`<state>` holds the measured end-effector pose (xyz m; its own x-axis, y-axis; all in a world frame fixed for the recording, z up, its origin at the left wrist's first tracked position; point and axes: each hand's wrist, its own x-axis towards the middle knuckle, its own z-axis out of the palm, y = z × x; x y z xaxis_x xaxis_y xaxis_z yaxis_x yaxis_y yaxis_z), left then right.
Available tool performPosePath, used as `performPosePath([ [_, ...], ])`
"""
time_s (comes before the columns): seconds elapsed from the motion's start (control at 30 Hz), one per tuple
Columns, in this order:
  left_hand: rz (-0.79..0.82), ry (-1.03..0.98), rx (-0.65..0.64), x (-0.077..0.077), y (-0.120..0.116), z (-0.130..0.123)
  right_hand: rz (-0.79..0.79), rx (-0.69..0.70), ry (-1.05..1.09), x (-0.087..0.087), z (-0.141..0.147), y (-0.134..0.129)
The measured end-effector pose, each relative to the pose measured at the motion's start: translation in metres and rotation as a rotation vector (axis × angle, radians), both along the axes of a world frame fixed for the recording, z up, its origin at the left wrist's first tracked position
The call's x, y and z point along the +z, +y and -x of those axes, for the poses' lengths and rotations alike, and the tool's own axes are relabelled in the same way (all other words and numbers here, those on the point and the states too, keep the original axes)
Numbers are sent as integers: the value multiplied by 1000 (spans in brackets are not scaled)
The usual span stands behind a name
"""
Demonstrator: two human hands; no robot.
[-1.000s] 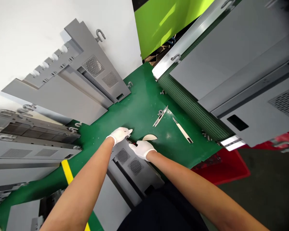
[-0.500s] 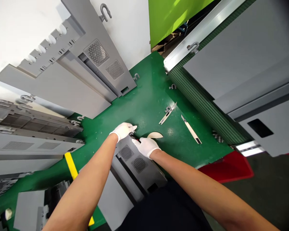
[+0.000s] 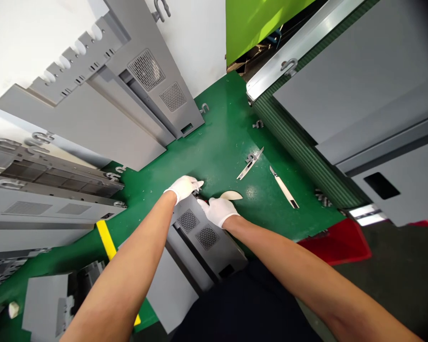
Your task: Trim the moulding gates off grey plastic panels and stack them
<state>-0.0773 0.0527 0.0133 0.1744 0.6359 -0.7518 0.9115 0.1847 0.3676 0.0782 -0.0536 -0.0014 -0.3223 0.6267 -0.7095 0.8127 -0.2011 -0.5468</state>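
My left hand [image 3: 184, 188], in a white glove, is closed at the far end of a grey plastic panel [image 3: 217, 261]. Its fingertips pinch a small grey piece [image 3: 197, 191] at that end, partly hidden by the fingers. My gloved right hand [image 3: 219, 212] lies over the panel's far right corner, fingers curled and thumb pointing left. A bit of red shows beside its thumb; what these fingers hold is hidden. The panel has two grilles and leans against my dark clothing. Just beyond my right hand lies a pale, half-round object [image 3: 231, 195].
Two knives, one pale-handled [image 3: 285, 189] and one metallic [image 3: 250, 164], lie on the green table [image 3: 214, 147]. Grey hook-shaped scraps [image 3: 257, 124] are scattered around. More panels stand at left [image 3: 103, 114]. A ribbed conveyor [image 3: 306, 152] bears panels at right, above a red bin [image 3: 338, 242].
The view has shifted slightly. Both hands stay at the panel's far end in nearly the same pose, and the small grey piece by the left fingertips shows a little more.
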Motion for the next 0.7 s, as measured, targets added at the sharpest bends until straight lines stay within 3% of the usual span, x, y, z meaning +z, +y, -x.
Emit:
performPosePath([
  [0.23,1,-26,6,5,-1,0,-44,-156,-55,1,14,1],
  [0.57,18,-29,7,0,0,-1,-72,-68,-75,-1,18,9],
  [0.7,-11,-68,50,10,-1,3,-49,-52,-33,7,12,14],
])
